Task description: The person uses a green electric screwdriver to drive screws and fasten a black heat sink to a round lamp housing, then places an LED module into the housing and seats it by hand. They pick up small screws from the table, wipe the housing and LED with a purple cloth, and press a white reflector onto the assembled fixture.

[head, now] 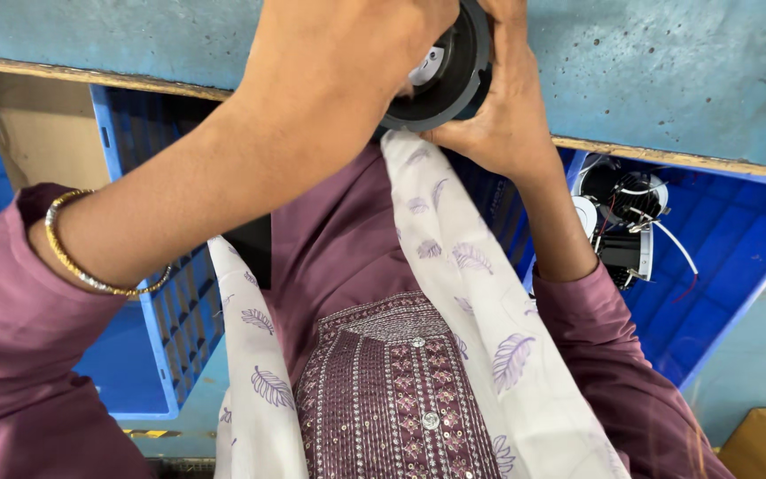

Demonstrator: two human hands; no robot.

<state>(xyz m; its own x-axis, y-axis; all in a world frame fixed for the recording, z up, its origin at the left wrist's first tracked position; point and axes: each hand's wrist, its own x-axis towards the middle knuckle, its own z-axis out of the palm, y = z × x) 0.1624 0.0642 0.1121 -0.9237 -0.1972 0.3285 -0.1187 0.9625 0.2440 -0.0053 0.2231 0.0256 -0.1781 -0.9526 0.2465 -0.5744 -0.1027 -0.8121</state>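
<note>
At the top centre of the frame, a round black lamp housing (443,75) is gripped between both hands at the edge of a blue-grey worktable (667,71). The left hand (339,53) is curled over the housing from the upper left, its fingers closed around the rim; its forearm is stretched diagonally down to the left of the frame, where a gold bangle (90,266) is worn below the wrist. The right hand (498,106) is cupped against the housing's right and lower side, fingers wrapped up behind it, the wrist bent and the forearm angled down to the right. A blue crate (729,257) with similar light fittings (622,213) is seen at the right, another blue crate (152,355) at the lower left.
</note>
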